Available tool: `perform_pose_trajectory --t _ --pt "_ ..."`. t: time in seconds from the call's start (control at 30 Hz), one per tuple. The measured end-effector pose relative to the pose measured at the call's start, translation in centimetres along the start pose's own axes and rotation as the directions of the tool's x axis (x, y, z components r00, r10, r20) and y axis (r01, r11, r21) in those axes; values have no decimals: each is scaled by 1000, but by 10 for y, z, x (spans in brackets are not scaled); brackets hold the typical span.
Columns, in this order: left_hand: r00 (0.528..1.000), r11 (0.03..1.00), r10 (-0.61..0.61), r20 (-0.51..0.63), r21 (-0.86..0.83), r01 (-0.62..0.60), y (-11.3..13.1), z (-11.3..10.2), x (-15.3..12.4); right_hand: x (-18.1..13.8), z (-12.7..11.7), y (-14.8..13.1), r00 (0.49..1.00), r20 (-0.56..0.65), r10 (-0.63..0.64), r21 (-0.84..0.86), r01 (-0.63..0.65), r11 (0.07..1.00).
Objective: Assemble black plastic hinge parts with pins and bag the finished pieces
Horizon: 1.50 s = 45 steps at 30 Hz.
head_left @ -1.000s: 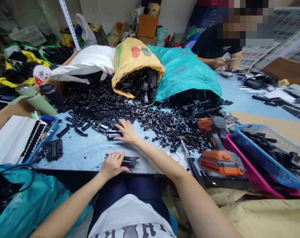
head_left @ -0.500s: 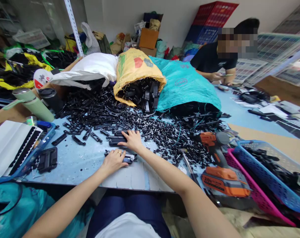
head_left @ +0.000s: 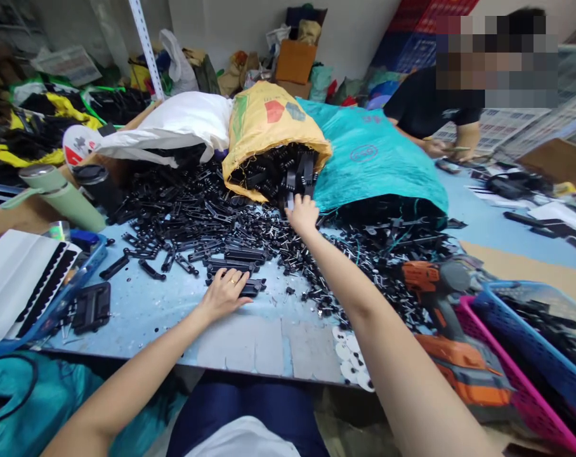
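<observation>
My left hand (head_left: 226, 292) lies over the near end of a row of long black plastic parts (head_left: 245, 255), fingers stretched out and a ring on one. Under its fingertips is the nearest black part (head_left: 252, 287). My right hand (head_left: 303, 214) is at the mouth of a yellow woven sack (head_left: 273, 114), fingers curled on a black plastic part (head_left: 290, 200) that sticks out; the fingertips are partly hidden. More black parts with toothed ends (head_left: 307, 171) fill the sack opening. Below lies a heap of small black-headed screws or pins (head_left: 326, 279).
A white sack (head_left: 193, 120) and a teal sack (head_left: 383, 152) flank the yellow one. An orange cordless drill (head_left: 454, 362) and a blue basket (head_left: 545, 330) stand right. Bottles (head_left: 62, 193) and a blue tray (head_left: 91, 260) are left. A co-worker (head_left: 425, 101) sits across the table.
My right hand has left the row of black parts and moved up and right to the yellow sack's mouth. My left hand has shifted slightly upward. The view has turned a little.
</observation>
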State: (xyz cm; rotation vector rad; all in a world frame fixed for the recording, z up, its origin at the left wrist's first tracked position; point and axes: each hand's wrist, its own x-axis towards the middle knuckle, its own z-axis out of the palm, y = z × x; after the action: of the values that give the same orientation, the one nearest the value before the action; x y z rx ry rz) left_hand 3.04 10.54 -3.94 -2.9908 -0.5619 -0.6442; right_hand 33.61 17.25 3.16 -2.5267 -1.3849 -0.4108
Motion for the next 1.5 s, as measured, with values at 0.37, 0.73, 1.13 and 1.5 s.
perform_pose_trajectory --t 0.37,0.73,1.13,1.5 --pt "712 702 -699 64 248 667 -112 -33 -12 29 15 63 942 -16 335 339 -310 888" --pt "733 729 -674 -87 75 680 -120 -48 -23 -180 -40 57 915 340 -219 927 -288 240" --pt "656 558 -740 -148 -680 476 29 -66 -71 -274 -55 22 578 252 -776 608 529 591" --pt "737 205 -627 251 -860 468 103 -59 -41 -283 -54 -27 778 492 -392 835 -549 -42"
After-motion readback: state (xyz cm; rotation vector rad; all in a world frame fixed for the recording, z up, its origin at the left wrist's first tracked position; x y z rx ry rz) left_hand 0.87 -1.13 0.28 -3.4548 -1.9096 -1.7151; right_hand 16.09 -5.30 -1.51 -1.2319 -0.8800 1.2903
